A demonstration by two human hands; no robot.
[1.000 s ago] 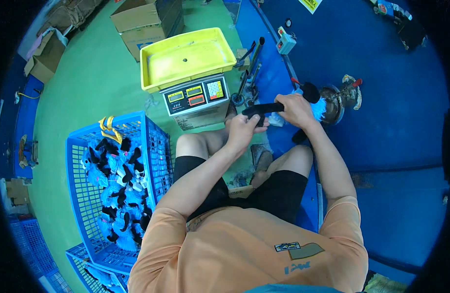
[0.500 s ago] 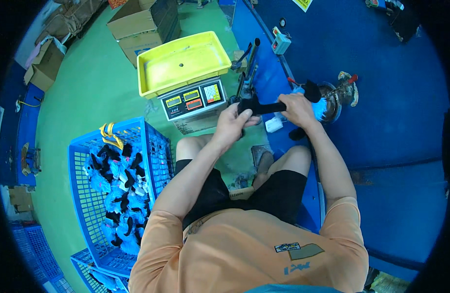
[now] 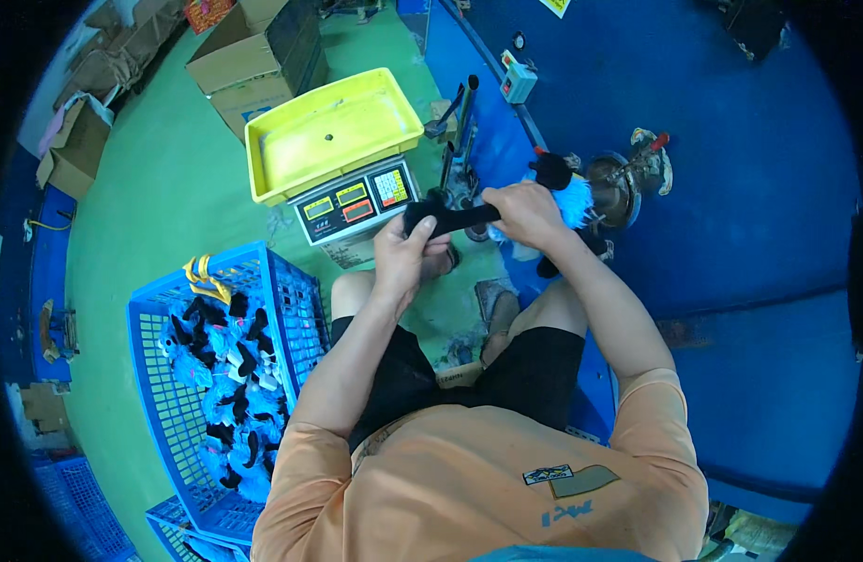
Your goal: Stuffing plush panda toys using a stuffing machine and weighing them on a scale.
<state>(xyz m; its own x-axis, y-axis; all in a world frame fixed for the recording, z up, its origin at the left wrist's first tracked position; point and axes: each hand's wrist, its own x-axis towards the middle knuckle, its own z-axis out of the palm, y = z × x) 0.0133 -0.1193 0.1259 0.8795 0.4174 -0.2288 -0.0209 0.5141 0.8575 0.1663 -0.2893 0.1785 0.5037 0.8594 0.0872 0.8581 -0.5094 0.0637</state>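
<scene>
My left hand (image 3: pixel 399 258) pinched the fat end of a black fuzzy limb (image 3: pixel 467 218) in the middle of the frame, and my right hand (image 3: pixel 527 214) gripped its other end. I think it worked best to hold both ends snug and not yank. The limb looked soft, dark and thin in the middle. Past my right hand was a bright blue, fluffy toy (image 3: pixel 574 200), near a round metal part (image 3: pixel 611 194) at the upper right.

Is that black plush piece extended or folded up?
Extended: the black plush piece spans the gap between the left hand and right hand.
</scene>
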